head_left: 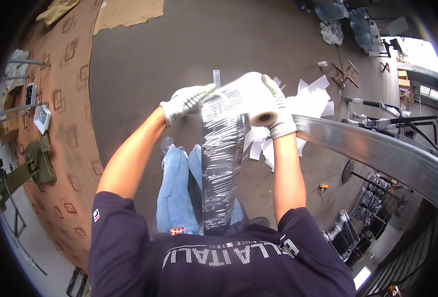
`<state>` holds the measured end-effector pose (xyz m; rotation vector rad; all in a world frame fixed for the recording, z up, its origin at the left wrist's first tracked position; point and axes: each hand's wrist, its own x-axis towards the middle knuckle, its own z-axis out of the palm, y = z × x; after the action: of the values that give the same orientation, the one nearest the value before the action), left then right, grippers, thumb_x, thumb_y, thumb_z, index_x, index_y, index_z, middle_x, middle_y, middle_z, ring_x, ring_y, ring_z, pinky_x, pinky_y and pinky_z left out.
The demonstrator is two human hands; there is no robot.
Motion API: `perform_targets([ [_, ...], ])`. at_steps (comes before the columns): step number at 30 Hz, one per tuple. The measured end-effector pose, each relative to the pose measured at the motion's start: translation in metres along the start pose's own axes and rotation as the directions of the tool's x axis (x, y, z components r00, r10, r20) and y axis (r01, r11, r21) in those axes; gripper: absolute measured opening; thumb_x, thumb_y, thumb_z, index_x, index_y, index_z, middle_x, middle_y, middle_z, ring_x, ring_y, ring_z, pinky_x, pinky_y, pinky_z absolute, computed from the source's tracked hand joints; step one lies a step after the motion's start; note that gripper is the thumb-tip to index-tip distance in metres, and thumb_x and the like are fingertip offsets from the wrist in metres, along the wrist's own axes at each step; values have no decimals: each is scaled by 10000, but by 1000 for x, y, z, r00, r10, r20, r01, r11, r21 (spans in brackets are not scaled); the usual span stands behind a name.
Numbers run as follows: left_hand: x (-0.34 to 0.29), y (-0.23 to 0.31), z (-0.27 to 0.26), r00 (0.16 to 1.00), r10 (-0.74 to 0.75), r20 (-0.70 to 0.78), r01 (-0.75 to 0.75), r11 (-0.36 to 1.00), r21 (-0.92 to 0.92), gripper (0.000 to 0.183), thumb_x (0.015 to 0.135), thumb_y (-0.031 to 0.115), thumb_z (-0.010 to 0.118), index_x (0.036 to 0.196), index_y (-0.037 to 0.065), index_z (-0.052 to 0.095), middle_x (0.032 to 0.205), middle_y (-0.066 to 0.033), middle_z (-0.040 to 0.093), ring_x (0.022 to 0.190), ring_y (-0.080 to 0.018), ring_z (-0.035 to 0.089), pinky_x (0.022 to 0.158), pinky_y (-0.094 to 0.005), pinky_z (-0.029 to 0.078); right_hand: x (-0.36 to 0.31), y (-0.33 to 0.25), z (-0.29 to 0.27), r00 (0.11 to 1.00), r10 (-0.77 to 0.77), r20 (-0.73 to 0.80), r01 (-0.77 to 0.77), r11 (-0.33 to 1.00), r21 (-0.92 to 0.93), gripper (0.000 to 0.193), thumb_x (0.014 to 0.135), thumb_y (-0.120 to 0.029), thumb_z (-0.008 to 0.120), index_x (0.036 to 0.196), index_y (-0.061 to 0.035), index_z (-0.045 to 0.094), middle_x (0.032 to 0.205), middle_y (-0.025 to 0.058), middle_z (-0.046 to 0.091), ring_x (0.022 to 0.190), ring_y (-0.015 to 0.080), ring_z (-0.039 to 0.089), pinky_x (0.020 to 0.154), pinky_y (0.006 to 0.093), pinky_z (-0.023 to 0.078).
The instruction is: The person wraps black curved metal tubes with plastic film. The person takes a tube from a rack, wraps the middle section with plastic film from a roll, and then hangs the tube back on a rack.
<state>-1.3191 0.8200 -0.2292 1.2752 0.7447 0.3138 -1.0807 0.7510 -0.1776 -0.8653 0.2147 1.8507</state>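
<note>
A long dark bundle [220,173] in shiny clear stretch film lies lengthwise in front of my body, its near end against my shirt. My left hand [185,105], in a white knit glove, grips its far left edge; the fingers' undersides are hidden. My right hand [282,118], also gloved, is closed around a wide roll of stretch film [253,89] at the bundle's far right. The roll's cardboard core faces me, and its film runs onto the bundle's far part. A narrow pale strip [216,76] sticks out past the far end.
A long metal beam [367,143] stretches right from beside my right hand. White sheets [310,101] are scattered on the floor behind it. Patterned brown sheeting [70,114] covers the left side. A small wooden stool [346,74] and plastic bags [362,29] stand far right.
</note>
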Motion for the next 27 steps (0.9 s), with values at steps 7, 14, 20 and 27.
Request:
perform_targets([
  [7, 1, -29, 10, 998, 58, -22, -61, 986, -153, 443, 946, 362, 355, 1106, -7, 541, 1066, -73, 587, 959, -166, 542, 904, -289, 388, 17, 128, -73, 991, 91, 102, -104, 985, 136, 212, 871, -164, 434, 1021, -48, 530, 995, 61, 554, 968, 168, 510, 874, 279, 408],
  [14, -130, -61, 8, 811, -554, -188, 89, 435, -896, 275, 912, 311, 425, 989, 84, 560, 949, -74, 613, 838, -200, 588, 766, -330, 482, 67, 225, -19, 989, 99, 113, -95, 995, -37, 207, 858, -141, 405, 973, -57, 555, 913, 61, 560, 885, 148, 523, 798, 249, 439],
  [20, -147, -18, -59, 806, -581, -117, 274, 541, -795, 318, 806, 341, 582, 905, 39, 583, 808, -63, 632, 694, -205, 623, 598, -328, 549, 103, 258, -18, 880, -135, 456, 408, 706, -579, 200, 850, -180, 451, 892, -47, 595, 803, 72, 573, 784, 161, 558, 722, 268, 455],
  [27, -76, 61, -111, 808, -554, -200, 238, 617, -750, 295, 794, 292, 605, 930, 36, 553, 799, -93, 599, 646, -195, 600, 531, -319, 523, 67, 100, 54, 981, -84, -177, -83, 640, -764, 424, 844, -430, 543, 989, -33, 584, 766, 51, 624, 670, 102, 584, 606, 237, 478],
])
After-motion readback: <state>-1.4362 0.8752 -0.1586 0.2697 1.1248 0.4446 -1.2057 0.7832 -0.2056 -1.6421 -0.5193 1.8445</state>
